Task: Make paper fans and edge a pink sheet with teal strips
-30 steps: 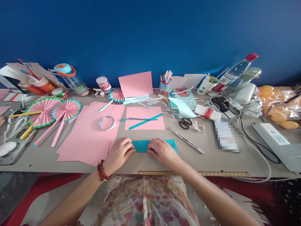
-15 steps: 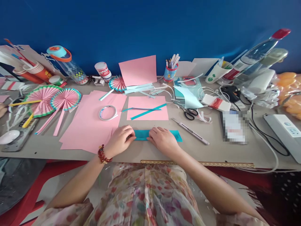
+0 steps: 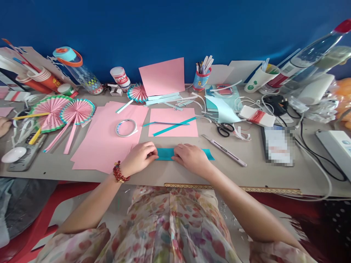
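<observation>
One blue paper strip (image 3: 166,154) lies on the table (image 3: 153,176) before you: your left hand (image 3: 140,157) pinches its left end, your right hand (image 3: 190,157) pinches it near the middle, left of the knife (image 3: 225,151)

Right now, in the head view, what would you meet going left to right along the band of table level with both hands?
White mouse → pink sheets → left hand → right hand → craft knife → pixelated item → power strip. Teal paper is left out, as it overlaps the hands.
</observation>
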`<action>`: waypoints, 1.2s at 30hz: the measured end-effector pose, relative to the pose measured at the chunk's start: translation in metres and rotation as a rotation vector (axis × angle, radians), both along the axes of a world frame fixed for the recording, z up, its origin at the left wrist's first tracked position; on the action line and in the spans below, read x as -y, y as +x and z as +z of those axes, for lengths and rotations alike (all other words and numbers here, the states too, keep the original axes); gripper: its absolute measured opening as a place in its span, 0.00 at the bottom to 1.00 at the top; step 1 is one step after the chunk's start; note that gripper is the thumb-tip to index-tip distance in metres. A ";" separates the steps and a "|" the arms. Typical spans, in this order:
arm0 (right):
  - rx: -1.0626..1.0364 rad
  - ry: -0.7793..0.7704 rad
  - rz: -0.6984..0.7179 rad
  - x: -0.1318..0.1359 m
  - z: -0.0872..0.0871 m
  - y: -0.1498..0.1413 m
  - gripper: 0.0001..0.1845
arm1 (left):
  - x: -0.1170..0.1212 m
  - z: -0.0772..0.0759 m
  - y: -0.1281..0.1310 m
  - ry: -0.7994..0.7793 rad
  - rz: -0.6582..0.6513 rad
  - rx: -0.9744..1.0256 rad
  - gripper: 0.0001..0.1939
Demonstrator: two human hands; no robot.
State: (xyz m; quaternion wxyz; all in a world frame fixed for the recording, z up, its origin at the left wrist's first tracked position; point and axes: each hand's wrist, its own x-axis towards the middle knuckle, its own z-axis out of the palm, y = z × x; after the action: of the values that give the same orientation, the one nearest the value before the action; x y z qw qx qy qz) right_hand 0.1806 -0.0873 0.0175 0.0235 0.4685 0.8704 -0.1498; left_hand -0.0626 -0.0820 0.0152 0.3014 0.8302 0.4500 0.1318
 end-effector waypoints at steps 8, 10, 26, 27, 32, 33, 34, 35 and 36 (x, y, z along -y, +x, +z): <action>0.018 -0.019 0.012 -0.002 0.003 0.000 0.12 | 0.005 -0.001 0.001 0.085 -0.020 -0.046 0.09; 0.023 -0.022 0.011 -0.002 0.003 0.000 0.12 | 0.006 -0.002 0.001 0.094 -0.022 -0.049 0.09; 0.028 -0.031 0.004 -0.003 0.003 0.000 0.12 | 0.012 0.000 0.003 0.172 -0.033 -0.116 0.08; 0.029 -0.030 0.006 -0.003 0.003 0.000 0.12 | 0.014 0.001 0.005 0.197 -0.026 -0.123 0.07; 0.037 -0.037 0.002 -0.003 0.003 -0.003 0.11 | 0.035 0.000 0.024 0.372 -0.129 -0.145 0.13; 0.035 -0.037 -0.002 -0.004 0.003 -0.004 0.11 | 0.040 -0.002 0.027 0.390 -0.156 -0.153 0.15; 0.030 -0.037 -0.004 -0.004 0.003 -0.004 0.12 | 0.044 -0.005 0.030 0.407 -0.177 -0.166 0.15; 0.023 -0.040 -0.005 -0.004 0.004 -0.004 0.13 | 0.047 -0.008 0.032 0.428 -0.186 -0.183 0.15; 0.010 -0.048 0.000 -0.004 0.005 -0.002 0.13 | 0.050 -0.011 0.033 0.448 -0.187 -0.203 0.15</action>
State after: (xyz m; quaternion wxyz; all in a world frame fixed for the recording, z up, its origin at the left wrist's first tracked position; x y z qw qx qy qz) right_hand 0.1784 -0.0829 0.0223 0.0393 0.4686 0.8663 -0.1683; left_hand -0.0296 -0.1318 0.0042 0.0742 0.9232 0.3590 0.1156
